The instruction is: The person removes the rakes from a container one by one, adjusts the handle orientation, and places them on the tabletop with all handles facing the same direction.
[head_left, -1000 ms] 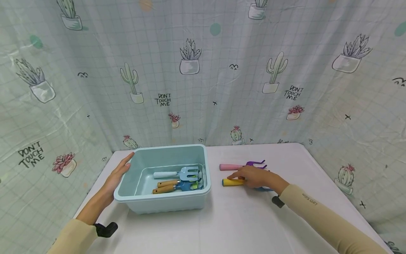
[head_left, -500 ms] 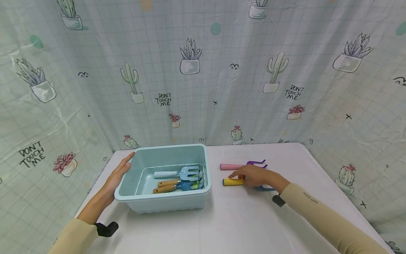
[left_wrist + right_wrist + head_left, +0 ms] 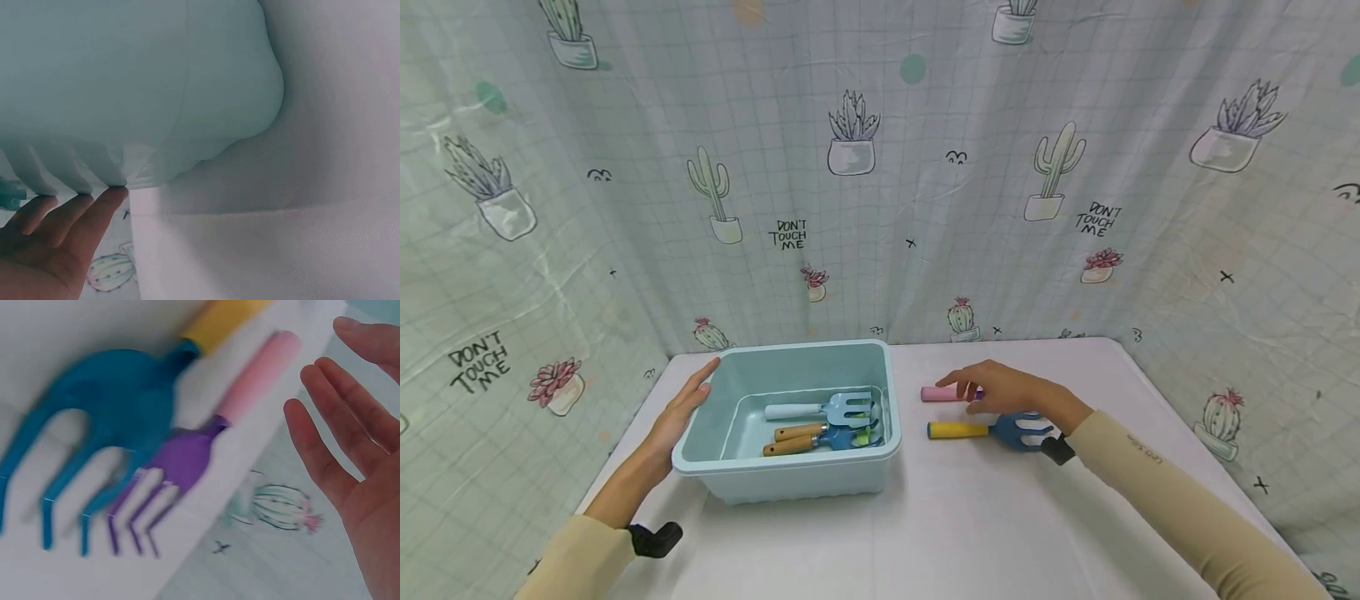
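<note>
My left hand (image 3: 679, 410) lies against the outer left side of a pale blue plastic bin (image 3: 786, 485). In the left wrist view its straight fingertips touch the bin's ribbed wall. My right hand (image 3: 1009, 390) hovers over a pink-handled garden hand fork (image 3: 938, 393), holding nothing. Most of that fork's purple head is covered by the hand in the head view; the right wrist view shows the tines (image 3: 178, 465) whole. Nearer me lies a blue hand fork (image 3: 1017, 431) with a yellow handle, and the right fingers (image 3: 312, 447) are spread apart from both forks.
Inside the bin lie a light blue hand fork (image 3: 793, 411) and wooden-handled garden tools (image 3: 788, 447) with blue heads. A white-covered table (image 3: 925, 533) carries everything. Curtains (image 3: 910, 192) printed with cacti enclose the table at the back and sides.
My right hand has come off the yellow-handled blue fork and moved away from me, over the pink-handled fork. The blue fork stays where it was. The left hand and bin have not moved.
</note>
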Available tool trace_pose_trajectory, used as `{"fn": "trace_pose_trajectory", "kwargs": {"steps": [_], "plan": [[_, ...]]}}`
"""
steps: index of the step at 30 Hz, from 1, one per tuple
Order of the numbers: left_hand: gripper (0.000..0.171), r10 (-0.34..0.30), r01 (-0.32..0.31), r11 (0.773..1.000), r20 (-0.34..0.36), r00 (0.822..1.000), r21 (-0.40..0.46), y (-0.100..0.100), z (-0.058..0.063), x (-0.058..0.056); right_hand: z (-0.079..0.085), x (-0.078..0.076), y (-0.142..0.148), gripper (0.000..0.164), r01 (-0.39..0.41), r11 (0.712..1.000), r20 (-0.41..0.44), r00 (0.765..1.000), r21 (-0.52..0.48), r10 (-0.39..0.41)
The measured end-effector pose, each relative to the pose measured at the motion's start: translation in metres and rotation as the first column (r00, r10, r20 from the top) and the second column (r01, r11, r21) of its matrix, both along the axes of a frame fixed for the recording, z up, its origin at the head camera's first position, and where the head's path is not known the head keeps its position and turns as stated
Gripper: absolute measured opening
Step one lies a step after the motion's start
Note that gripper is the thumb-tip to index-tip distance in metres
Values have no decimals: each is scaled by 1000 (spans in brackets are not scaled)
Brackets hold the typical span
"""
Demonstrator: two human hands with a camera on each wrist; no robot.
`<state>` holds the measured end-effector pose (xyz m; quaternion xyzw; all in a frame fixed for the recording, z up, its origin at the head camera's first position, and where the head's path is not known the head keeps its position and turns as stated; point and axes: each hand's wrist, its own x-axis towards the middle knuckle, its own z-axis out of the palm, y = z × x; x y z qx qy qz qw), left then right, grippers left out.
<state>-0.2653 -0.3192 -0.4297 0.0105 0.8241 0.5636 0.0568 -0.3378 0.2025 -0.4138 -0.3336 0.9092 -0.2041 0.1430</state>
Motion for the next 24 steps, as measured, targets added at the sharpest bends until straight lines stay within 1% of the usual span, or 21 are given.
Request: {"fn": "trace_pose_trajectory", "kwargs": {"steps": [3,9,13,15,19,24], "plan": [[62,3,-3,1000,1,1000,-1,0,-1,0,15,-1,-5,54,2,1000,0,1000,-23,-2],[63,16,-16,1000,-2,1000,-3,2,-1,1,41,-5,-18,53,-11,997,-38,999,-71,8],[64,20,-20,1000,-15,1000,-10,2,-1,1,56,-5,-30,52,-49,994,-91,995,-93,41],[63,23,-24,1000,-15,1000,-11,3,-1,1,62,-6,-37,52,-71,993,-132,990,-93,58],[63,28,-28,999,-15,1000,-15,3,0,1,74,-7,-52,50,-112,988,-183,979,-102,92],[64,26,-26,999,-11,1000,-25,2,-1,1,88,-6,-72,49,-150,983,-201,971,-104,127]]}}
